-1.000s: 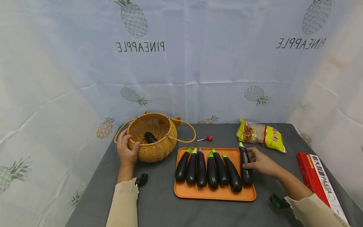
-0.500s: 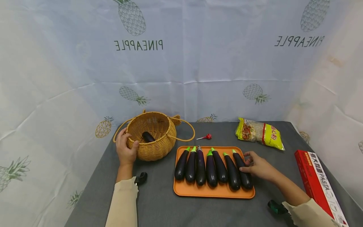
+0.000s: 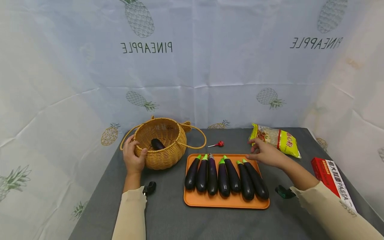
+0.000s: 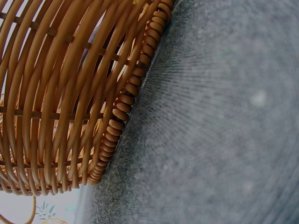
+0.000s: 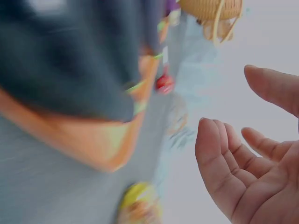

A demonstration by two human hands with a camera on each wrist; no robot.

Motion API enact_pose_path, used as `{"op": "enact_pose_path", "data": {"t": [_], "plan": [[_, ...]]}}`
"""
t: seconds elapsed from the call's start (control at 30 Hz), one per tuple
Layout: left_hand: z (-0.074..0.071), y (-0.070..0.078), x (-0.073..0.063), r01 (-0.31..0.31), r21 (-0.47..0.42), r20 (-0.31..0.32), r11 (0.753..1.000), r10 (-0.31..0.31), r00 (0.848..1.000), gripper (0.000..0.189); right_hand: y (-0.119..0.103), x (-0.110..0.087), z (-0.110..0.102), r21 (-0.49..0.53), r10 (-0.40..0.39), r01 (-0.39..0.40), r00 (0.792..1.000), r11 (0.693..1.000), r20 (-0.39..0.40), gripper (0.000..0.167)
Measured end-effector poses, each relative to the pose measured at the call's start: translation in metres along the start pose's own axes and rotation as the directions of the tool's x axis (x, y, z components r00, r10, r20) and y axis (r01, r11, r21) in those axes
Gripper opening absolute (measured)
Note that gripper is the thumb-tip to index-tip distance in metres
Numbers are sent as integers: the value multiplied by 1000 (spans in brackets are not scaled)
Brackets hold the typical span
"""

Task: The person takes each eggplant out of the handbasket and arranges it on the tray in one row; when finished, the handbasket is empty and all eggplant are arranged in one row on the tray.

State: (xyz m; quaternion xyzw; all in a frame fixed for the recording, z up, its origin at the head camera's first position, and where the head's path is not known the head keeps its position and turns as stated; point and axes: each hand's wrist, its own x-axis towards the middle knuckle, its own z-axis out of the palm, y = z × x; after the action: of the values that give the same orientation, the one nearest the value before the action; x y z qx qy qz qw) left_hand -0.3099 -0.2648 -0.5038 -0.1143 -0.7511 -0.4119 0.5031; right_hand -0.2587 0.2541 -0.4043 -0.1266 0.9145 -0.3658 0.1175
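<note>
My left hand [image 3: 133, 158] grips the near left rim of a round wicker basket [image 3: 166, 158], thumb outside; its fingers are partly hidden. In the basket lies one dark eggplant [image 3: 157, 144]. In the left wrist view the woven wall [image 4: 60, 93] fills the left side, the hand out of sight. Above the back right corner of an orange tray [image 3: 222, 202] hovers my right hand [image 3: 267, 154], fingers loosely bent, holding nothing. Several eggplants lie side by side on the tray, green stems away from me; the rightmost eggplant [image 3: 256, 180] leans against its neighbour.
Behind the right hand lies a yellow-ended noodle bag [image 3: 277, 138]. A red pasta box [image 3: 331, 180] stands along the right table edge. Between basket and bag rests a red lollipop [image 3: 220, 143]. The basket's handle [image 3: 199, 146] droops to its right. A pineapple-print curtain [image 3: 192, 66] hangs around the grey table.
The rightmost eggplant has been set down, tilting left against the row, and let go. My right hand has lifted off it and moved back toward the noodle bag. The left hand keeps its place.
</note>
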Motion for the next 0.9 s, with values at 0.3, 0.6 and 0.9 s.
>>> {"op": "enact_pose_path", "data": {"t": [0.3,0.6,0.9], "plan": [[1,-6,0,-18,4,-11,1000,18,1000,76,-101,91,16,-146,-266,284,955,948,133,52],[0,-5,-3,-56,2,-32,998,56,998,76,-208,178,63,-92,-420,464,856,881,302,37],[1,-5,-4,-64,-13,-16,998,63,998,76,-253,240,130,-275,-393,600,742,751,544,44]]}}
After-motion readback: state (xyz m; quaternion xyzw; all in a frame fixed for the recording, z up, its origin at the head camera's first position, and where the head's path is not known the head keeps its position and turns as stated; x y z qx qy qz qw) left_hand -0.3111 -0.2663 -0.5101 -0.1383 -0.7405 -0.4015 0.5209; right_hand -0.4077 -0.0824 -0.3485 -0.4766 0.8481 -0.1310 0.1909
